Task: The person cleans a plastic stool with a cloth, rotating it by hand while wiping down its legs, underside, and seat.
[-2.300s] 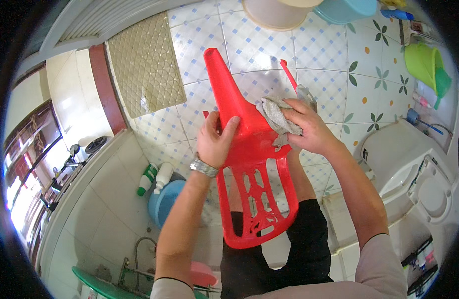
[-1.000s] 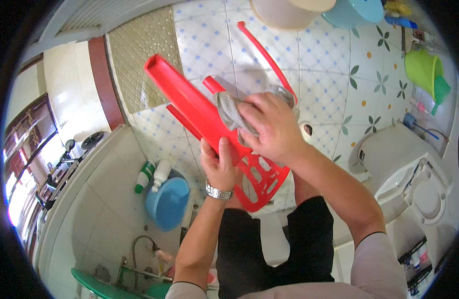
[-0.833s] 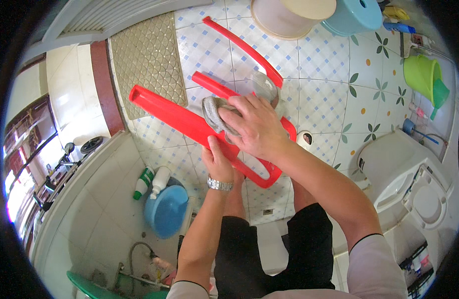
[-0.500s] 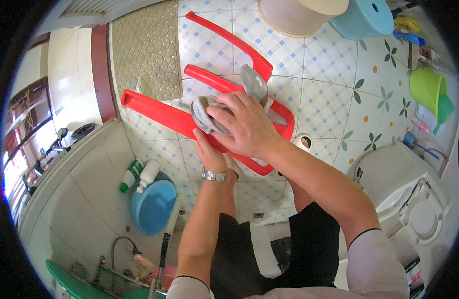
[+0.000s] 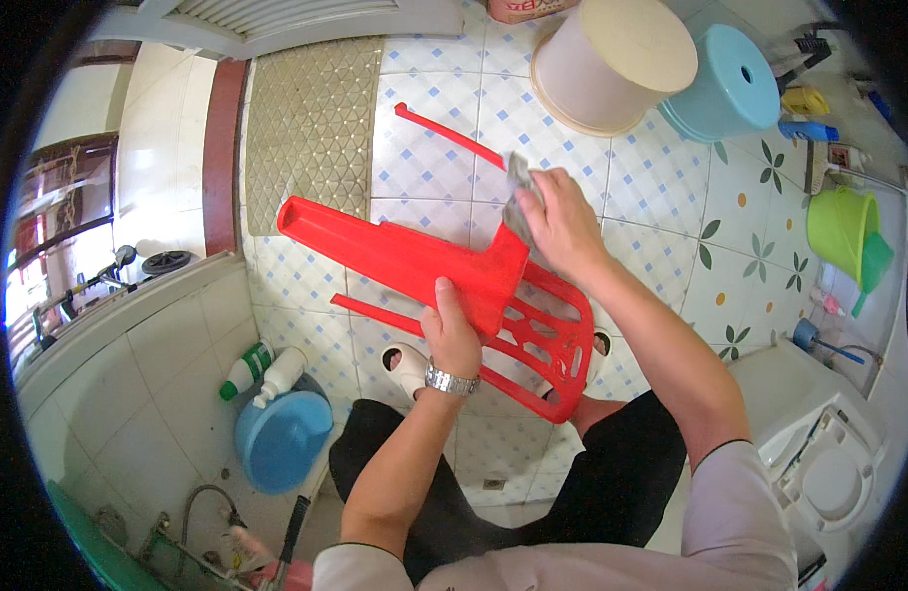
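Note:
A red plastic chair (image 5: 415, 258) lies tipped over in front of me, its legs pointing up and left and its cut-out backrest toward my feet. My left hand (image 5: 450, 343) is closed on the near edge of the seat part, thumb lying over the red surface. In my right hand (image 5: 566, 222) is a grey cloth (image 5: 519, 202), pressed against the far corner of the chair where a leg begins. The cloth partly hides that corner and the fingertips under it.
A cream round bin (image 5: 612, 69) and a light blue stool (image 5: 727, 84) stand at the far right. On the left is a blue basin (image 5: 283, 443) beside two bottles (image 5: 262, 372). A toilet (image 5: 818, 463) sits to the right, a patterned mat (image 5: 311, 138) far left.
The chair has turned, bringing a broad red side face up. My right hand and the cloth have moved right to its far corner. My left hand has shifted right and down with the chair.

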Demonstrator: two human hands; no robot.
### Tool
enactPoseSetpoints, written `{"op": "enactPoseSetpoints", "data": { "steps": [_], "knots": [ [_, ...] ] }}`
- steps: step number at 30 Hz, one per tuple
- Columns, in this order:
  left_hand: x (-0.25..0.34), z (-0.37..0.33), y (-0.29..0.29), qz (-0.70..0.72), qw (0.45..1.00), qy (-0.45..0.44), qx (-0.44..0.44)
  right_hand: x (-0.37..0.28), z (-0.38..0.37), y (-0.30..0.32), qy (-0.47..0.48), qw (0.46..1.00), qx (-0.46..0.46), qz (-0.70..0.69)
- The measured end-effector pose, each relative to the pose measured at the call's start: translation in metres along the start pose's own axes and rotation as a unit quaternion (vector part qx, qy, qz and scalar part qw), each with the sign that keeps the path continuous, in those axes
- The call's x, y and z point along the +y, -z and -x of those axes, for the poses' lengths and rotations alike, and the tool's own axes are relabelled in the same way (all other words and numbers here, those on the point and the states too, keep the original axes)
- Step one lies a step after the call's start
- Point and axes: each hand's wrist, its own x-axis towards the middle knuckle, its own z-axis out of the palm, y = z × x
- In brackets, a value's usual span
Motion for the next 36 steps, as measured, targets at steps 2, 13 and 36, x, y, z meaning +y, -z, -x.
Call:
{"op": "enactPoseSetpoints", "data": {
  "steps": [2, 13, 36],
  "knots": [
    [0.000, 0.000, 0.003, 0.023, 0.999, 0.024, 0.030, -0.031, 0.023, 0.009, 0.096, 0.995, -0.013, 0.005],
    [0.018, -0.004, 0.028, 0.030, 0.998, 0.047, -0.023, -0.028, -0.007, -0.012, 0.181, 0.983, 0.030, 0.002],
    [0.004, -0.008, 0.057, 0.024, 0.999, -0.022, -0.008, -0.051, 0.028, -0.001, 0.401, 0.915, -0.036, -0.005]
  ]
}}
